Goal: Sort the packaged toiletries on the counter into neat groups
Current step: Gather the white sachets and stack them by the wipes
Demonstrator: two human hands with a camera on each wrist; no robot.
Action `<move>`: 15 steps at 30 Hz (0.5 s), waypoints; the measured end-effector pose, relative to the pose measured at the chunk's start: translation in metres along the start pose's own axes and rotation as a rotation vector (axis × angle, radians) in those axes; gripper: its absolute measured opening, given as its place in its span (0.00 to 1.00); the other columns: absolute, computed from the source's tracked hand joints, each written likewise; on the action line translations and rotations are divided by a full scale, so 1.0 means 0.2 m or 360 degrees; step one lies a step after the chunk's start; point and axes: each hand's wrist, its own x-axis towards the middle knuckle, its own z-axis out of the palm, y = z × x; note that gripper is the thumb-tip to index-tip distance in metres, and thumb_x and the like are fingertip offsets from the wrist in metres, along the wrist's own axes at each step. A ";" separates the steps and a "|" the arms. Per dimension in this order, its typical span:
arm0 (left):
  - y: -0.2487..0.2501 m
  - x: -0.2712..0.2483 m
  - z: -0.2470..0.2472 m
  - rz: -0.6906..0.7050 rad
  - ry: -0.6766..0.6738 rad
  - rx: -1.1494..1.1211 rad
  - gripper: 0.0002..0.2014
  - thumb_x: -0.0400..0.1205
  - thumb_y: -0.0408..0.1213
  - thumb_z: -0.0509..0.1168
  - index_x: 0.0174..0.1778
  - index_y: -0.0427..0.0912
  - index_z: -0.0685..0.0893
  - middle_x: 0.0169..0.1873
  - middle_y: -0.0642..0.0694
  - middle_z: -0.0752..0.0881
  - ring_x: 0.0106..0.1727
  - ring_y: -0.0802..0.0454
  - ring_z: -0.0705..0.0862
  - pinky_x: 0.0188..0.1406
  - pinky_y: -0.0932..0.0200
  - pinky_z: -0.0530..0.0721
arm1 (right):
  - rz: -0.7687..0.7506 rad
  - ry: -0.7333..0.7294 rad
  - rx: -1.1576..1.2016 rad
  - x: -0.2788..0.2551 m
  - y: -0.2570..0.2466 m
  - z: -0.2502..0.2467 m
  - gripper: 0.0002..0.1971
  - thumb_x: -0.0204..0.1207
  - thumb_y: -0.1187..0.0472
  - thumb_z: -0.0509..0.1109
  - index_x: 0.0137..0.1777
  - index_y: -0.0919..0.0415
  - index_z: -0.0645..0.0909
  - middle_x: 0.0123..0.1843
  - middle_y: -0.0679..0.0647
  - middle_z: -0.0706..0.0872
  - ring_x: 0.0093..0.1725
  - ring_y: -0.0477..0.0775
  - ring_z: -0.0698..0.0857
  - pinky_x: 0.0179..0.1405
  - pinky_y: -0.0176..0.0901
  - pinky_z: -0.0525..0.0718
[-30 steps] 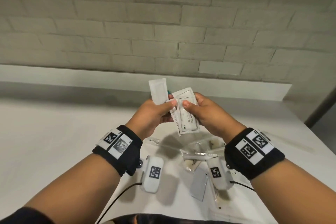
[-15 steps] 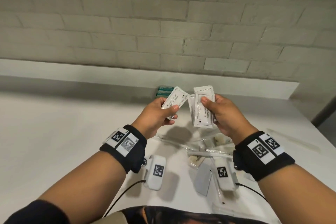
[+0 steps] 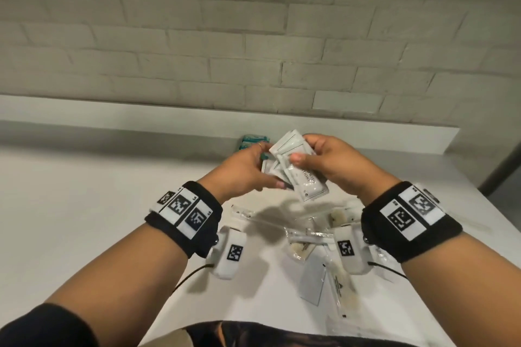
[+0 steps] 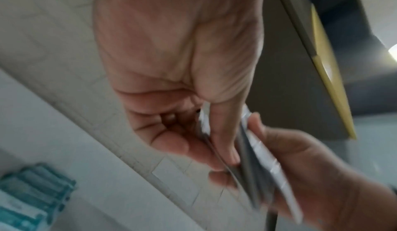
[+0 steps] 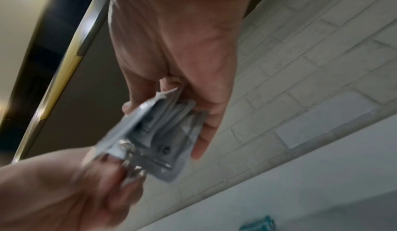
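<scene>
Both hands meet above the white counter [image 3: 84,205] over a fan of white flat sachets [image 3: 298,166]. My right hand [image 3: 324,160] grips the sachets [image 5: 163,132], thumb on top and fingers behind. My left hand [image 3: 248,172] pinches the lower left corner of the same bundle [image 4: 247,149] between thumb and fingers. Below the hands lie clear plastic packets [image 3: 307,234] and a grey flat sachet [image 3: 311,280] on the counter. A stack of teal packages [image 3: 253,141] stands at the back against the ledge, partly hidden by my left hand.
A brick wall [image 3: 253,36] with a low white ledge [image 3: 141,124] closes off the back of the counter. The counter's right edge [image 3: 485,205] runs diagonally, with a dark floor beyond. More clear packets [image 3: 346,327] lie near the front right.
The two hands were apart, each holding its own sachets. They have come together, and the sachets now form one overlapping bundle held by both.
</scene>
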 end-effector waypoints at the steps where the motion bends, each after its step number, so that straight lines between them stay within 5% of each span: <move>1: 0.01 0.01 0.00 0.0020 0.0091 -0.0187 0.32 0.69 0.30 0.77 0.67 0.51 0.74 0.48 0.44 0.90 0.45 0.52 0.87 0.36 0.58 0.83 | 0.0038 -0.0001 0.0019 0.01 0.01 0.02 0.11 0.79 0.67 0.69 0.60 0.66 0.81 0.47 0.62 0.90 0.40 0.55 0.88 0.38 0.47 0.87; 3: 0.02 0.02 0.00 0.0033 0.0261 -0.0580 0.26 0.75 0.24 0.72 0.67 0.44 0.73 0.41 0.41 0.89 0.36 0.51 0.86 0.30 0.61 0.82 | 0.0108 0.0093 0.0195 0.04 0.04 0.04 0.12 0.81 0.65 0.66 0.63 0.65 0.79 0.49 0.62 0.89 0.42 0.58 0.88 0.39 0.50 0.87; 5: 0.01 0.02 0.02 0.0023 0.0359 -0.0952 0.17 0.82 0.29 0.66 0.66 0.42 0.73 0.39 0.42 0.85 0.32 0.53 0.83 0.29 0.62 0.83 | 0.0164 0.0190 0.0342 0.06 0.06 0.06 0.12 0.83 0.62 0.64 0.64 0.63 0.77 0.48 0.60 0.89 0.40 0.56 0.89 0.35 0.50 0.89; 9: -0.01 0.01 0.10 0.0038 0.0162 -0.1280 0.24 0.82 0.52 0.61 0.69 0.40 0.79 0.59 0.37 0.84 0.55 0.42 0.84 0.58 0.46 0.81 | 0.0208 0.0272 0.0460 0.08 0.07 0.13 0.13 0.84 0.59 0.62 0.65 0.62 0.76 0.49 0.62 0.88 0.39 0.59 0.89 0.28 0.54 0.88; 11: -0.02 0.02 0.15 -0.0019 0.0086 -0.1318 0.22 0.81 0.53 0.62 0.67 0.45 0.83 0.62 0.37 0.85 0.62 0.38 0.83 0.68 0.36 0.74 | 0.0216 0.0282 0.0509 0.09 0.06 0.18 0.13 0.85 0.58 0.61 0.66 0.60 0.76 0.50 0.62 0.88 0.41 0.60 0.89 0.30 0.54 0.88; 13: 0.00 0.04 0.17 -0.0090 0.0095 -0.1403 0.16 0.82 0.49 0.62 0.59 0.46 0.87 0.52 0.38 0.89 0.54 0.39 0.86 0.64 0.32 0.74 | 0.0257 0.0249 0.0475 0.11 0.05 0.21 0.12 0.86 0.56 0.58 0.65 0.57 0.77 0.54 0.61 0.89 0.46 0.61 0.89 0.36 0.56 0.87; 15: 0.01 0.06 0.16 -0.0128 0.0130 -0.1483 0.15 0.84 0.47 0.58 0.54 0.44 0.88 0.45 0.40 0.90 0.46 0.43 0.87 0.55 0.39 0.77 | 0.0299 0.0108 0.0506 0.10 0.03 0.21 0.11 0.87 0.60 0.57 0.65 0.55 0.77 0.55 0.60 0.88 0.47 0.61 0.88 0.38 0.55 0.87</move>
